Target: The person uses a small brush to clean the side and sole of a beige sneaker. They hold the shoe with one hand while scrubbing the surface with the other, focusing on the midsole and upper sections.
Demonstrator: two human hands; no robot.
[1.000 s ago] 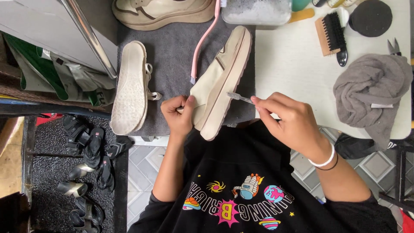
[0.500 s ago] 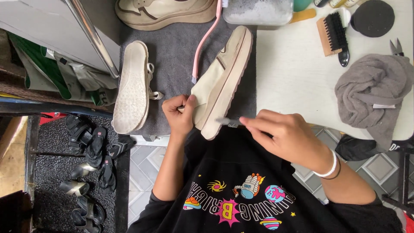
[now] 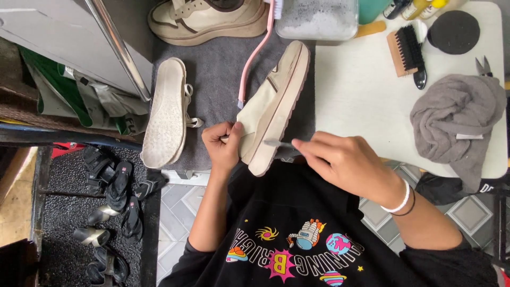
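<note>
A cream platform shoe (image 3: 273, 103) lies on its side on a grey mat (image 3: 218, 79), sole edge facing right. My left hand (image 3: 223, 143) grips its heel end. My right hand (image 3: 345, 162) holds a thin grey tool (image 3: 279, 144) whose tip touches the shoe's sole edge near the heel. A second shoe (image 3: 166, 114) lies sole-up to the left of my left hand. A third matching shoe (image 3: 204, 21) stands at the top of the mat.
A pink-handled brush (image 3: 255, 58) rests beside the held shoe. On the white table (image 3: 361, 101) lie a wooden brush (image 3: 406, 50), a black round pad (image 3: 453, 32) and a grey towel (image 3: 457, 125). A tub of foamy water (image 3: 317, 18) stands at the top. Black sandals (image 3: 114, 196) sit on the floor.
My right hand has slid left and down along the sole edge with the tool, toward the heel. My left hand has stayed on the shoe.
</note>
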